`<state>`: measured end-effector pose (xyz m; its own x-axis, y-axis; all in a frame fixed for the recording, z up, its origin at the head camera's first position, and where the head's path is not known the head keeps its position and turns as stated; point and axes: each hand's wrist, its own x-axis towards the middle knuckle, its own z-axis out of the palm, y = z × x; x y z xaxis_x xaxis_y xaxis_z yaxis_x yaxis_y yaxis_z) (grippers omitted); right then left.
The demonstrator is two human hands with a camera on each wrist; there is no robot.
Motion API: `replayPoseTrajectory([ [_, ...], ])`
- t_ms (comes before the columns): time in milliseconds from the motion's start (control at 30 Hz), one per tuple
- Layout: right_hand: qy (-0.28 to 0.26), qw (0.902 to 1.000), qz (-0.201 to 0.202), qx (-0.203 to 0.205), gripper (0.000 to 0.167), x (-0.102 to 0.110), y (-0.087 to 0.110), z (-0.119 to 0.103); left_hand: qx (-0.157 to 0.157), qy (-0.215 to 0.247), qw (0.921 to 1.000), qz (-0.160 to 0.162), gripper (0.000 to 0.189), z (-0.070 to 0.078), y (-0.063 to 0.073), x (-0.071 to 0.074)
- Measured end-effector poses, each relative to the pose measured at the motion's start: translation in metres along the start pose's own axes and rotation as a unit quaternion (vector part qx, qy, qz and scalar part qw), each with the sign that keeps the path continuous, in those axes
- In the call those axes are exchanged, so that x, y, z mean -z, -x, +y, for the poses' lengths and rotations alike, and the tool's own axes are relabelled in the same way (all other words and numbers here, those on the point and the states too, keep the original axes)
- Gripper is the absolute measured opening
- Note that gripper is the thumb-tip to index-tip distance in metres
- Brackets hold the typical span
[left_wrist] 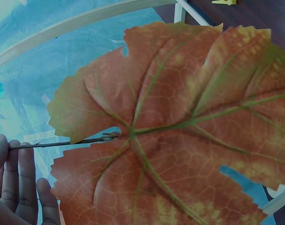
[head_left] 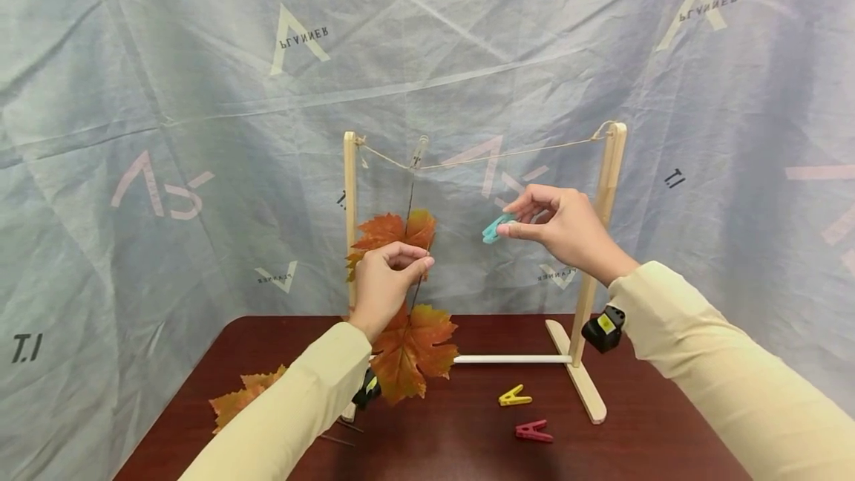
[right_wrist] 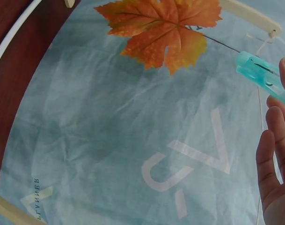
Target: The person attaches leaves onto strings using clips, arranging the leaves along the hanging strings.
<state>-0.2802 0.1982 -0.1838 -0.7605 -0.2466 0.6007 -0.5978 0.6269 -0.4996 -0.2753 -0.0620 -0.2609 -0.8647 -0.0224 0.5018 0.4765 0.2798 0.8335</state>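
Held leaf: One orange-green leaf is suspended by its stem above the tabletop, left of its middle, with part of the white crossbar blocked behind it.
Left hand: The stem is pinched between the thumb and fingertips of the left hand.
Teal clothespin: One teal clothespin is gripped between the thumb and fingers of the right hand, below the string and apart from it.
Hung leaf: A second leaf is fastened to the string by one clear clothespin; it is partly covered by the left hand.
Lying foliage: Leaf material is located by the left edge, partly blocked by the left sleeve; its number cannot be determined.
Loose clothespins: One yellow clothespin and one red clothespin are placed right of centre, the red nearer the near edge.
Clothespin count: Four are visible.
Rack: The string is tied between two wooden posts.
Backdrop: Beyond the far edge, grey cloth is marked "PLANNER" in four places; "T.I" can also be read.
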Motion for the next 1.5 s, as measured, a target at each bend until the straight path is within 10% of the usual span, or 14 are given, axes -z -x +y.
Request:
replayPoseTrajectory([
  [1500,0.017,0.9995,0.028,-0.002,0.019,0.009,-0.051,-0.021,-0.009,-0.011,0.9975,0.069,0.015,0.025,-0.041,-0.047],
])
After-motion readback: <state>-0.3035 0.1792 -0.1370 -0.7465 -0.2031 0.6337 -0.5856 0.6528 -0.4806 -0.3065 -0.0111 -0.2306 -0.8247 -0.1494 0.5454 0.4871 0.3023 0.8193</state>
